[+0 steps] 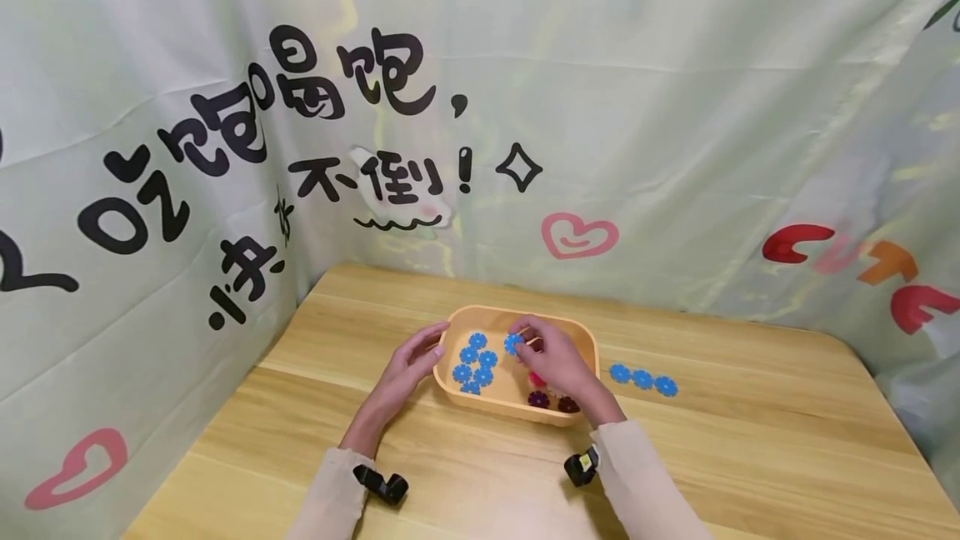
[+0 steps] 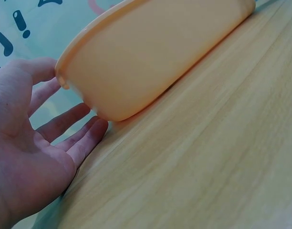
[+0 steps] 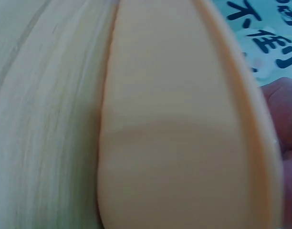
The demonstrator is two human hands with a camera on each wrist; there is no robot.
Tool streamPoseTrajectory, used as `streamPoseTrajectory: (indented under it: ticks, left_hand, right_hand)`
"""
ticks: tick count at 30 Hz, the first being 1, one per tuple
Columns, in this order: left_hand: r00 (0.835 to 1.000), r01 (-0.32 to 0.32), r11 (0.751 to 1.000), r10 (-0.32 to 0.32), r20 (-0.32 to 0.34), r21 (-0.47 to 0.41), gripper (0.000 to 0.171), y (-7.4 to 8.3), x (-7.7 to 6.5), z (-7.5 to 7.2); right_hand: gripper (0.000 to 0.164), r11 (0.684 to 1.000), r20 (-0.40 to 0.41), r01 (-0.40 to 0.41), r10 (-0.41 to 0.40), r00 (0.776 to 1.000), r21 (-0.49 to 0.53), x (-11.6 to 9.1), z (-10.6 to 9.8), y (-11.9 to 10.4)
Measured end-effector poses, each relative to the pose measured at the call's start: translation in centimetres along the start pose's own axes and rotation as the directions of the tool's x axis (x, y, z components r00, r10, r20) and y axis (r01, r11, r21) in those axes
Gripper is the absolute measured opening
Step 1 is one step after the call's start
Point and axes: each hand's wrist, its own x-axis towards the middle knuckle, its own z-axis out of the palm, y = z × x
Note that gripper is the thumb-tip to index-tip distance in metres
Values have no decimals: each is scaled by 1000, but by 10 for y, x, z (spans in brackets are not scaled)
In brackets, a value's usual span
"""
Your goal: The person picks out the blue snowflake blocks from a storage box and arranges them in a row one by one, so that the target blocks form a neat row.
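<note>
In the head view, your right hand (image 1: 553, 357) reaches over the near rim of the orange tray (image 1: 517, 413), pinching a blue disc (image 1: 513, 343) between thumb and fingertip, above the middle of the tray. In the right wrist view you see mostly the tray's outer wall, with part of your hand just past its rim; the pinch itself is hidden there.

Your left hand (image 1: 411, 365) is at the tray's left end, its fingers spread and fairly straight, touching the rim and the outer wall rather than clasping them.

Inside the tray, six loose blue discs (image 1: 487, 359) lie clustered in its left half. In its right half, partly under your right hand, are a pink disc (image 1: 537, 378) and, close to the near wall, two dark discs (image 1: 538, 399).

Just beyond the tray's right end, three blue discs stand in a row (image 1: 642, 379) on the wooden table (image 1: 780, 457). Nearer you than the tray are your pale sleeves (image 1: 648, 477), with a black camera (image 1: 381, 486) at your left wrist. Behind the tray hangs a printed curtain (image 1: 675, 148) with black lettering and a pink heart (image 1: 580, 236).
</note>
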Motion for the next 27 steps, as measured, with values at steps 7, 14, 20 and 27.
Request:
streamPoseTrajectory:
  ticks: [7, 14, 20, 27]
  left_hand:
    - [1000, -6, 1000, 6, -10, 9, 45, 0, -1, 0]
    - [1000, -8, 1000, 8, 3, -2, 45, -1, 0, 0]
    - [1000, 5, 1000, -5, -3, -5, 44, -2, -1, 1]
    - [1000, 2, 1000, -2, -4, 6, 45, 0, -1, 1]
  right_hand:
    - [22, 994, -44, 110, -110, 993, 7, -17, -14, -12]
    - [24, 993, -122, 116, -118, 985, -17, -40, -27, -21]
    - [29, 993, -158, 119, -120, 980, -20, -59, -39, -19]
    - [35, 992, -178, 113, -121, 977, -54, -74, -57, -14]
